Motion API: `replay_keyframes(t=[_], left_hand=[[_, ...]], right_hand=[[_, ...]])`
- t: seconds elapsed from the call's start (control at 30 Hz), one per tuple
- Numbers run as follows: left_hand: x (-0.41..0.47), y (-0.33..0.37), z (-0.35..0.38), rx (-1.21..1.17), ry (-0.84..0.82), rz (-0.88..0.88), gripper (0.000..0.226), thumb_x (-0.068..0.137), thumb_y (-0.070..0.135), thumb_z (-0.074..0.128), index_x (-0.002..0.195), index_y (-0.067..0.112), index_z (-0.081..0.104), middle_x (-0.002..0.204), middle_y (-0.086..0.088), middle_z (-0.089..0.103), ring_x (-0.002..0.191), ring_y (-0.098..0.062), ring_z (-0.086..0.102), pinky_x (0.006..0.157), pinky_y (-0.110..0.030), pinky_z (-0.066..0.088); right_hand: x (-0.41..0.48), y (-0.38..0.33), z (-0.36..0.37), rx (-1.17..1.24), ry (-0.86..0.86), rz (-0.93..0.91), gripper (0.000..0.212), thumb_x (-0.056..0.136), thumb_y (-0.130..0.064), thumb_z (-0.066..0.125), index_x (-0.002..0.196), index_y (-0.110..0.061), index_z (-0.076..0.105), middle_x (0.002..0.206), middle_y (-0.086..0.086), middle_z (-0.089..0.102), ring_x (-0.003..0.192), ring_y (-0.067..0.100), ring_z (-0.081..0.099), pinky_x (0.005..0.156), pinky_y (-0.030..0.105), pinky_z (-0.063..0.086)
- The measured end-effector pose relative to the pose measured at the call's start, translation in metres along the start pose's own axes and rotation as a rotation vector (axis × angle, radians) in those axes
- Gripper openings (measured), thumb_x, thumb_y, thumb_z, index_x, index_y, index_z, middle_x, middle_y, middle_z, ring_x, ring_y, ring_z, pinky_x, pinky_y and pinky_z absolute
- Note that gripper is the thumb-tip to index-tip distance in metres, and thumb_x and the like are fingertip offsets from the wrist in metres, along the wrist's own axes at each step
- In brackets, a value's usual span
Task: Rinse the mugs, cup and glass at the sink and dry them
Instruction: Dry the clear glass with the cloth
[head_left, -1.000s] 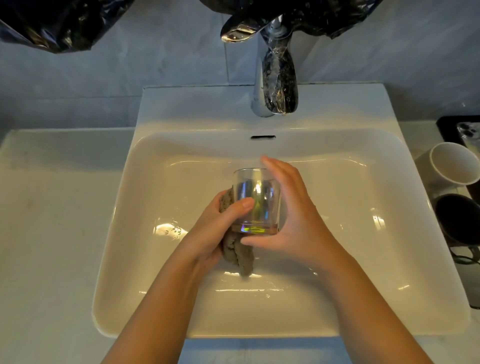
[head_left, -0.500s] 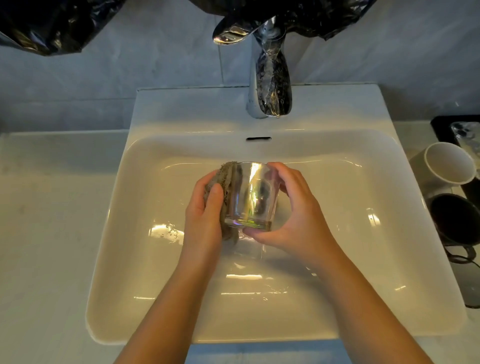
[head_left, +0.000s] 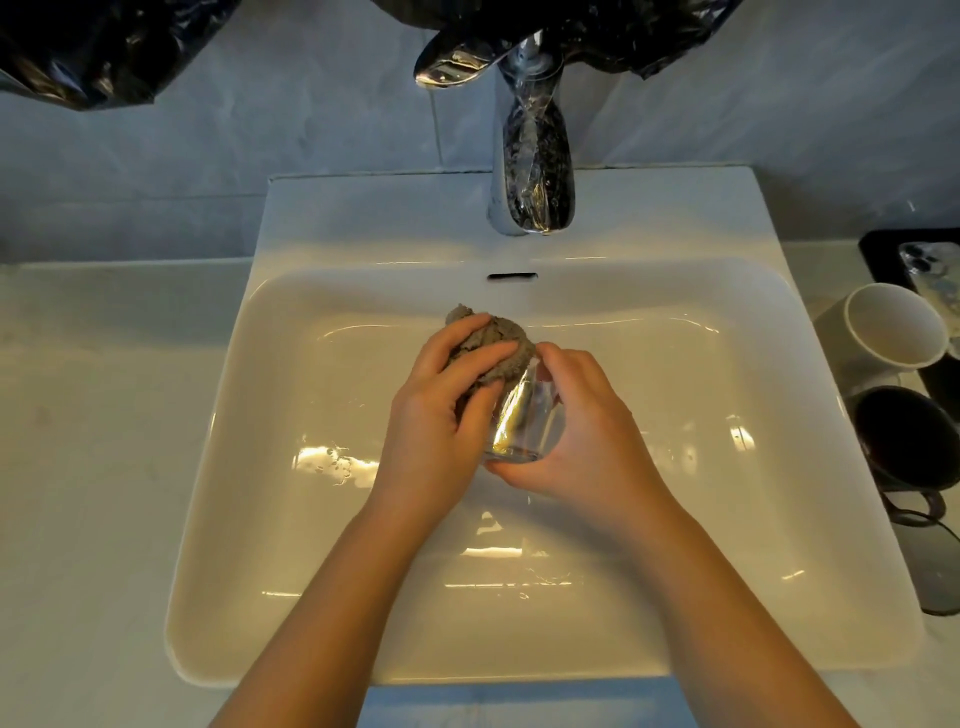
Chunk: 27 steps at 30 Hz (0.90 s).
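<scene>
Glass (head_left: 524, 421) clear, tilted, grey cloth (head_left: 493, 345) bunched over mouth

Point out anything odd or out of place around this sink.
Black plastic hangs over the wall above the tap. What looks like a phone lies on the tray by the white mug, close to the wet sink. Nothing looks spilled or broken.

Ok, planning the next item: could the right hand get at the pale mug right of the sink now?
Probably not yet. The right hand grips the glass while the left hand holds the cloth against it. Once freed, the way to the pale mug looks open across the sink.
</scene>
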<state>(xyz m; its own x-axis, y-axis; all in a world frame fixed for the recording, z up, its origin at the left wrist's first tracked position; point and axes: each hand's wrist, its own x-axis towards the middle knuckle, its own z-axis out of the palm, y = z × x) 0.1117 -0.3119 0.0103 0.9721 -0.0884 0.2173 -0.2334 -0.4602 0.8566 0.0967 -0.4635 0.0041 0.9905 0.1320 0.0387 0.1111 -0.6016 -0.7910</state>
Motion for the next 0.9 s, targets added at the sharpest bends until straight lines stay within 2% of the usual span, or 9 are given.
replay_keyframes(t=[0.07, 0.17, 0.27, 0.43, 0.53, 0.63, 0.73, 0.83, 0.9], left_hand=[[0.000, -0.001, -0.003, 0.017, -0.010, 0.021, 0.036, 0.088, 0.006, 0.055, 0.116, 0.026, 0.066, 0.138, 0.003, 0.050, 0.127, 0.001, 0.044, 0.104, -0.015, 0.038], [-0.008, -0.005, -0.007, 0.091, -0.105, 0.149, 0.029, 0.091, 0.010, 0.055, 0.114, 0.017, 0.070, 0.139, -0.001, 0.050, 0.130, -0.013, 0.046, 0.106, -0.023, 0.041], [-0.011, -0.005, -0.010, 0.104, -0.150, 0.178, 0.030, 0.090, 0.015, 0.051, 0.112, 0.014, 0.071, 0.138, -0.003, 0.051, 0.130, -0.016, 0.046, 0.106, -0.024, 0.041], [-0.015, 0.000, -0.017, 0.033, -0.048, 0.098, 0.034, 0.086, 0.000, 0.055, 0.109, 0.020, 0.071, 0.134, 0.003, 0.053, 0.128, -0.006, 0.047, 0.103, -0.018, 0.041], [-0.020, 0.004, -0.020, -0.108, 0.048, -0.079, 0.037, 0.089, 0.002, 0.053, 0.110, 0.030, 0.066, 0.130, 0.010, 0.057, 0.125, -0.002, 0.050, 0.101, -0.018, 0.043], [-0.022, 0.013, -0.017, -0.468, 0.185, -0.479, 0.031, 0.096, 0.004, 0.050, 0.110, 0.024, 0.068, 0.111, 0.001, 0.072, 0.104, -0.012, 0.065, 0.090, -0.031, 0.053], [-0.021, 0.016, -0.014, -0.909, 0.091, -0.858, 0.028, 0.098, 0.020, 0.047, 0.116, 0.010, 0.066, 0.111, -0.014, 0.071, 0.098, -0.024, 0.069, 0.083, -0.037, 0.057], [-0.018, 0.020, -0.011, -1.054, -0.032, -0.984, 0.050, 0.083, 0.043, 0.057, 0.118, 0.007, 0.067, 0.118, -0.019, 0.067, 0.109, -0.029, 0.064, 0.093, -0.043, 0.053], [-0.015, 0.022, -0.008, -1.047, -0.032, -0.937, 0.054, 0.080, 0.040, 0.060, 0.118, 0.004, 0.065, 0.118, -0.020, 0.066, 0.109, -0.029, 0.064, 0.098, -0.044, 0.050]], right_hand=[[0.000, -0.001, 0.002, 0.003, 0.020, 0.005, 0.083, 0.058, -0.040, 0.089, 0.129, -0.028, 0.048, 0.115, -0.013, 0.047, 0.103, 0.001, 0.049, 0.080, 0.012, 0.045], [0.002, -0.001, 0.002, -0.005, 0.055, 0.037, 0.076, 0.059, -0.039, 0.088, 0.124, -0.027, 0.049, 0.114, -0.012, 0.048, 0.102, 0.004, 0.050, 0.081, 0.024, 0.051], [0.002, 0.001, 0.002, -0.011, 0.091, 0.042, 0.077, 0.058, -0.041, 0.088, 0.122, -0.025, 0.050, 0.113, -0.010, 0.049, 0.103, 0.009, 0.052, 0.081, 0.033, 0.054], [-0.001, 0.002, 0.002, 0.093, 0.141, 0.059, 0.091, 0.054, -0.041, 0.093, 0.131, -0.024, 0.047, 0.116, -0.013, 0.047, 0.105, -0.002, 0.048, 0.084, 0.011, 0.047], [-0.002, 0.000, 0.002, 0.217, 0.219, 0.048, 0.093, 0.054, -0.036, 0.094, 0.132, -0.020, 0.047, 0.118, -0.011, 0.048, 0.112, -0.001, 0.049, 0.088, 0.007, 0.044], [-0.002, -0.003, 0.002, 0.380, 0.267, 0.045, 0.096, 0.054, -0.023, 0.096, 0.134, -0.018, 0.044, 0.125, -0.006, 0.050, 0.122, 0.010, 0.052, 0.098, 0.020, 0.049], [-0.002, -0.006, 0.003, 0.364, 0.259, 0.024, 0.097, 0.055, -0.023, 0.095, 0.134, -0.025, 0.039, 0.130, -0.008, 0.047, 0.127, 0.005, 0.047, 0.098, 0.011, 0.043], [-0.003, -0.007, 0.009, 0.287, 0.255, -0.037, 0.099, 0.056, -0.025, 0.095, 0.137, -0.018, 0.038, 0.132, -0.002, 0.044, 0.125, 0.001, 0.043, 0.095, 0.003, 0.038], [-0.003, -0.010, 0.012, 0.256, 0.237, -0.056, 0.100, 0.057, -0.026, 0.095, 0.138, -0.013, 0.038, 0.135, 0.001, 0.042, 0.124, -0.004, 0.041, 0.093, 0.000, 0.037]])
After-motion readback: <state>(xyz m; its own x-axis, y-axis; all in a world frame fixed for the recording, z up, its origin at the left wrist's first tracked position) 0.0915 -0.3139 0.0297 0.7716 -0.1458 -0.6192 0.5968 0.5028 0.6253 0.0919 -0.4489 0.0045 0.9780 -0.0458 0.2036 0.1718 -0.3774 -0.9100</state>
